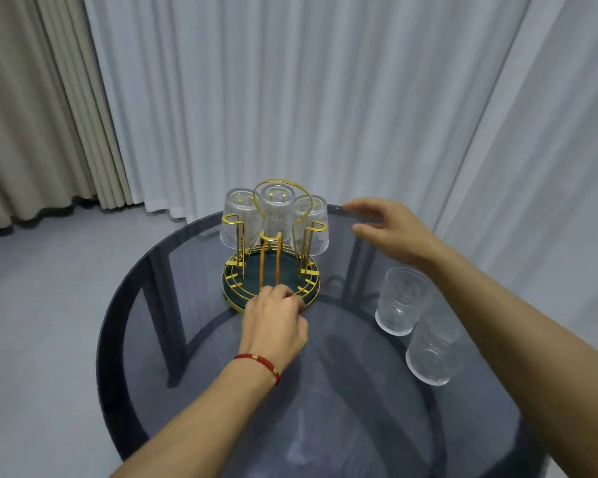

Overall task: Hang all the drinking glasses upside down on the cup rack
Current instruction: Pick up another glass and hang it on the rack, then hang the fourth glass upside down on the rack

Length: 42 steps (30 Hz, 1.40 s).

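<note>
Two upright glasses [399, 300] beside right forearm, three inverted on rack [271, 270], left hand [273, 319] gripping its base, right hand [390, 224] open.

The cup rack [271, 257] is thin, polished gold-coloured metal wire over a dark green matt-looking tray base, and the three drinking glasses [277, 215] on it, like the two glasses [399, 300] standing on the surface [325, 408], are clear glass with a rough, embossed texture. The surface is smooth, glossy smoked glass that shows dark frame bars through it. Behind hang soft cloth curtains [290, 98], pale sheer and beige, and a red braided cord bracelet [258, 365] with small gold beads circles one wrist.
</note>
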Available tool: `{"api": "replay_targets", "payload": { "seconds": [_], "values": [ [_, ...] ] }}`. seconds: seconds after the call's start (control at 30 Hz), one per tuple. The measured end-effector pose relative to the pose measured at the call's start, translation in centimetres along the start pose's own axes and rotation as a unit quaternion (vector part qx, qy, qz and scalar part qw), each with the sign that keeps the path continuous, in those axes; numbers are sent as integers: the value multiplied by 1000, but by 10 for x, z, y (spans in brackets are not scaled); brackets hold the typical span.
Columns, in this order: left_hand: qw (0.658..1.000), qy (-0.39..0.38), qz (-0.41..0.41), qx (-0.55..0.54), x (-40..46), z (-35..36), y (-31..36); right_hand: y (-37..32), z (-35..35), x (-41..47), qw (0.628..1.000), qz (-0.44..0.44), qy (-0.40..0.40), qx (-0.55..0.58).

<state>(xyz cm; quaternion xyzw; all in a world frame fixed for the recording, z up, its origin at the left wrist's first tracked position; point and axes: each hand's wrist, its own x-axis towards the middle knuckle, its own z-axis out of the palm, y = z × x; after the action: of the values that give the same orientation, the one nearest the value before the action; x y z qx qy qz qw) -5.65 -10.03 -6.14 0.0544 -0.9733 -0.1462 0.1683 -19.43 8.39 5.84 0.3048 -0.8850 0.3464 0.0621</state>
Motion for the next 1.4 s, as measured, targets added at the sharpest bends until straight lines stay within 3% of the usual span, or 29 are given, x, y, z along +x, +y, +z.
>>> {"api": "replay_targets", "payload": {
  "seconds": [0.13,0.23,0.4,0.5,0.6,0.7,0.8,0.93,1.27,1.4],
  "values": [
    [998,-10,29,-61,-7,-1,19,5,-22,-75,998,-15,30,-47],
    [989,-36,55,-131,-18,-2,40,11,-26,-131,993,-9,102,-59],
    [957,-44,54,-282,-41,-1,83,29,-8,-206,956,66,283,-22],
    [929,-87,36,-358,-54,6,98,48,-10,-219,940,128,316,16],
    [896,-150,26,-416,-59,12,106,62,-9,-226,931,237,272,47],
    [882,-174,20,-437,-60,18,112,73,5,-231,922,322,174,125],
    [871,-184,20,-455,-59,24,116,72,13,-229,944,286,97,131],
    [865,-184,22,-467,-55,28,119,64,19,-225,944,280,118,128],
    [944,-79,3,-321,-46,5,103,49,41,-221,954,223,49,195],
    [946,-52,-22,-319,-40,-17,82,43,52,-206,933,205,48,291]
  ]
}}
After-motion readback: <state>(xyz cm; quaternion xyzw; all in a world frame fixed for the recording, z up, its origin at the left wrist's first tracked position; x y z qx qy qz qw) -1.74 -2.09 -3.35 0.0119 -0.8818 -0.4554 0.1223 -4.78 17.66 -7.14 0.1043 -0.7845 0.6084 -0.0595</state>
